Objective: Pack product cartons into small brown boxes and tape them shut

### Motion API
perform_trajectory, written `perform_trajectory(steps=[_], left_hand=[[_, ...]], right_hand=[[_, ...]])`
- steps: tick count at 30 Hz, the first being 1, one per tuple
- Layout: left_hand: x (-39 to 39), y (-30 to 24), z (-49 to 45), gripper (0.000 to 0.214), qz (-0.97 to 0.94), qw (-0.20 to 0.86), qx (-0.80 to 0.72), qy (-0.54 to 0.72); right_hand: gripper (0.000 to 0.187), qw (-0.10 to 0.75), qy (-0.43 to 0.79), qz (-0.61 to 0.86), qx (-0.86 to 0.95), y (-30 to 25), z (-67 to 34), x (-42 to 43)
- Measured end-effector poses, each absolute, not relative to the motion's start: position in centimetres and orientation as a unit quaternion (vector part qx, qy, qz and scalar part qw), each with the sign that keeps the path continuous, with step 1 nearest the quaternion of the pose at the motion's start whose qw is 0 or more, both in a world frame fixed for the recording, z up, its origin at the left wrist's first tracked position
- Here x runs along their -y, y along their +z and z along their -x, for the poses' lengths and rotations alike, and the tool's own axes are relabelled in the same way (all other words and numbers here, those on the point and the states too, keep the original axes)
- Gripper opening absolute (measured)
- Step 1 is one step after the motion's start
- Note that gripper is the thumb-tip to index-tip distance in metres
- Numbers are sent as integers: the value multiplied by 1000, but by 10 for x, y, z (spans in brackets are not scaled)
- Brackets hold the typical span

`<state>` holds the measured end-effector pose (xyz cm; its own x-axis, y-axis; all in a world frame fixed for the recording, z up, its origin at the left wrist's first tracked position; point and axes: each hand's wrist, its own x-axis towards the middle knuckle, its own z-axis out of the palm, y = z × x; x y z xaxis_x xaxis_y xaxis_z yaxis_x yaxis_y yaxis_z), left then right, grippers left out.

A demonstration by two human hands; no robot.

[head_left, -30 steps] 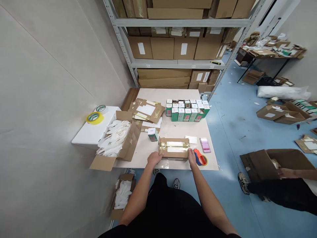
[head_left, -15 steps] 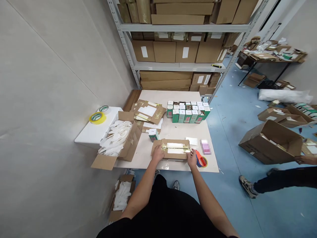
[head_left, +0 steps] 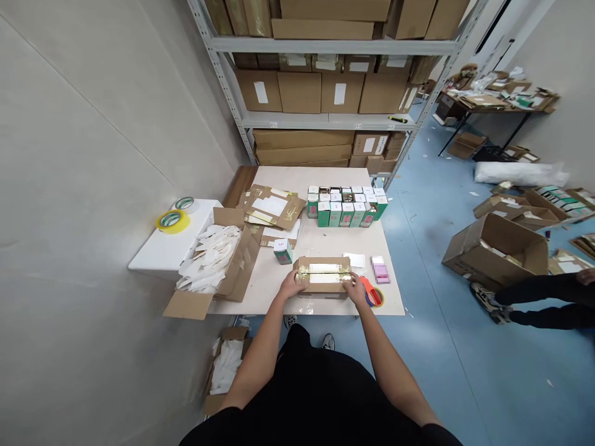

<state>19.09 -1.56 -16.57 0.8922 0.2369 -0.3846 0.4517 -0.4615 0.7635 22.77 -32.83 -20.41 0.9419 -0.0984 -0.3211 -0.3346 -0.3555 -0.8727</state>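
Observation:
A small brown cardboard box (head_left: 323, 274) with a white label and shiny tape on top sits near the front edge of the pale table (head_left: 325, 238). My left hand (head_left: 289, 287) grips its left end, fingers curled over the edge. My right hand (head_left: 357, 290) holds its right end the same way. An orange tape dispenser (head_left: 374, 295) lies on the table just right of my right hand. A single green-and-white carton (head_left: 283, 251) stands just behind the box's left end.
Rows of green-and-white cartons (head_left: 346, 205) stand at the table's back. Flattened cardboard pieces (head_left: 272, 209) lie left of them. An open box of white bags (head_left: 211, 263) overhangs the left edge. Tape rolls (head_left: 170, 220) rest on a white side stand. Another person (head_left: 548, 297) stands by a floor box (head_left: 495, 251).
Both my hands have moved from the box's top to its two ends. The person at right has drawn back from the big floor box, which now stands tilted on the blue floor.

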Motion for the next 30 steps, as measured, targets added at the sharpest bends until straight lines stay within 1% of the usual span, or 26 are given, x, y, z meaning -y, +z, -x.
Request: perform_trajectory(steps=[2,4,6,8,9,11,14,18,21,24,27,30], left_hand=[[14,-171,-193,76,-815,521,-224,-121],[14,-174,-195,67,-796,542,-240,-123],[14,-174,-199,55,-803,539,-230,-109],[15,-172,-204,50,-821,530,-194,-85],[16,-170,-206,53,-830,524,-175,-70],[18,-166,-212,66,-845,512,-147,-43],[18,-164,-221,80,-857,495,-137,-41],[15,-167,-234,87,-865,472,-140,-98],[13,-169,-244,88,-875,445,-138,-130],[11,-168,-259,89,-879,425,-157,-147],[7,-166,-276,99,-876,409,-171,-190],[5,-172,-288,105,-870,395,-175,-238]], right_hand=[[72,557,119,812,-129,-203,-230,332],[70,553,122,815,-123,-202,-231,334],[67,549,118,820,-114,-202,-230,334],[66,553,112,818,-109,-204,-228,334],[67,559,111,815,-107,-205,-227,334],[69,573,112,805,-105,-207,-226,333],[68,588,114,794,-105,-208,-225,332],[61,595,72,796,-86,-202,-222,331],[53,592,46,802,-64,-193,-217,334],[48,603,57,794,-58,-183,-207,340],[37,620,67,780,-59,-179,-191,347],[37,606,86,790,-31,-183,-170,352]])
